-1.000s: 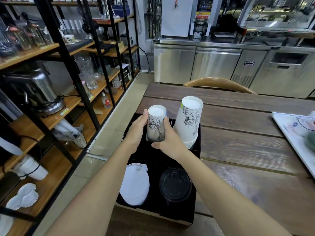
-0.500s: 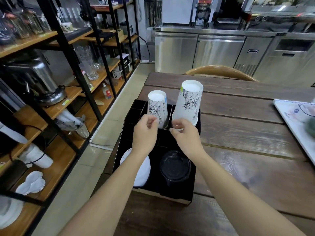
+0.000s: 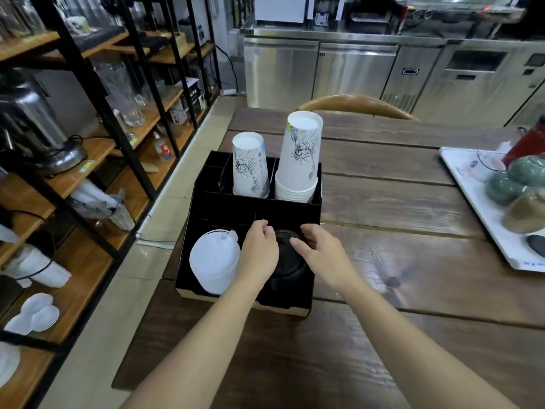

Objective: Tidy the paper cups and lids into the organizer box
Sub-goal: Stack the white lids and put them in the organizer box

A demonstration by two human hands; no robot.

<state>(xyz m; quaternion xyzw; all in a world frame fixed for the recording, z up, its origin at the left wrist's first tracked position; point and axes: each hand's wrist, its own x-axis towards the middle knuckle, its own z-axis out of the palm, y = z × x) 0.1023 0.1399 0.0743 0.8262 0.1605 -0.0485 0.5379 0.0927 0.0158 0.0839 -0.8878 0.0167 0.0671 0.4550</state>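
Observation:
A black organizer box (image 3: 256, 206) sits at the table's left edge. Its back compartments hold two upside-down stacks of printed white paper cups: a short stack (image 3: 250, 166) on the left and a taller stack (image 3: 299, 160) on the right. In the front left compartment lie white lids (image 3: 213, 261). A stack of black lids (image 3: 287, 268) fills the front right compartment. My left hand (image 3: 259, 250) presses its curled fingers against the left side of the black lids. My right hand (image 3: 321, 256) cups their right side, thumb on top.
A white tray (image 3: 483, 214) with green and brown ceramic pots lies at the table's right edge. A wooden chair back (image 3: 356, 104) stands behind the table. Black-framed wooden shelves (image 3: 97, 149) with glassware run along the left, across a tiled floor strip.
My hands let go of the short cup stack, which now stands in the back left compartment. Both hands pulled back toward me and closed around the black lids.

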